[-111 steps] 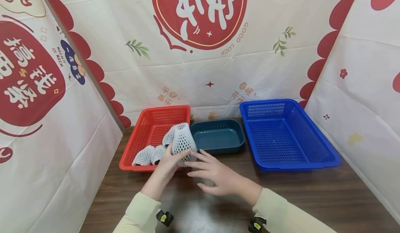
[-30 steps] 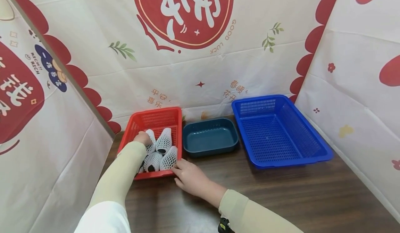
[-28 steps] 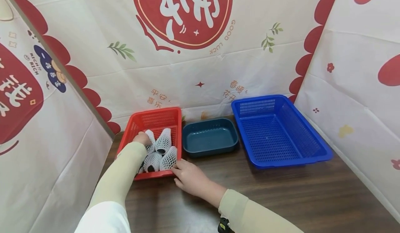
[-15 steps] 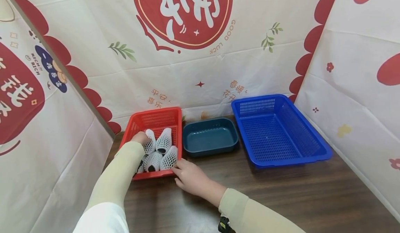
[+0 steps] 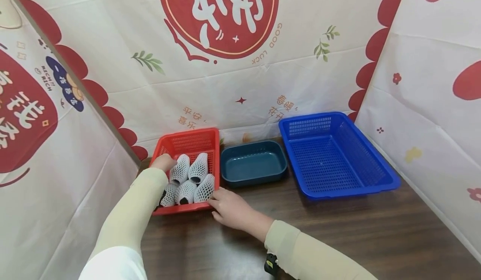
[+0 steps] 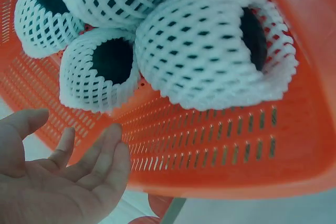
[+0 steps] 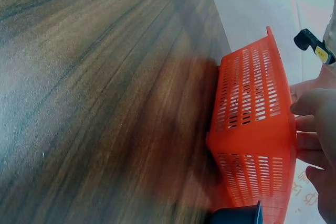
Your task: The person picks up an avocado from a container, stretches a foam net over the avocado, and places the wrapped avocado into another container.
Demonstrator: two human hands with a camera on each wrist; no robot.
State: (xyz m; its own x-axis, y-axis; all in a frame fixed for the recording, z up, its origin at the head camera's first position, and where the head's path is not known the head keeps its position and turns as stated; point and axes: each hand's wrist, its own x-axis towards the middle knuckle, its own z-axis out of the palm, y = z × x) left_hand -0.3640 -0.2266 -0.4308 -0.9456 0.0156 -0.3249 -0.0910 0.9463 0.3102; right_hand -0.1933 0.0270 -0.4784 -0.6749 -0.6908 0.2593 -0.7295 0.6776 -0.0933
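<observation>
Several dark rounded objects in white foam nets (image 5: pixel 198 168) sit in the red basket (image 5: pixel 193 133). At the basket's left side is my left hand (image 5: pixel 164 162). The left wrist view shows this hand (image 6: pixel 68 177) with its fingers loosely bent and nothing in them, a gap away from the netted objects (image 6: pixel 210 45). My right hand (image 5: pixel 232 208) holds the basket's near right corner, fingers over the rim. In the right wrist view, the fingers of that hand (image 7: pixel 317 124) are at the basket's rim (image 7: pixel 286 93); their far ends are partly hidden.
A dark teal dish (image 5: pixel 253 163) stands right of the red basket. Beyond it is a larger blue basket (image 5: pixel 323 163). All stand on a dark wood table (image 5: pixel 319 238), with printed white cloth (image 5: pixel 240 79) behind and at both sides.
At first both hands were at a netted object above the red basket. It now lies inside. My left hand has let go and drawn left; the right has moved to the rim.
</observation>
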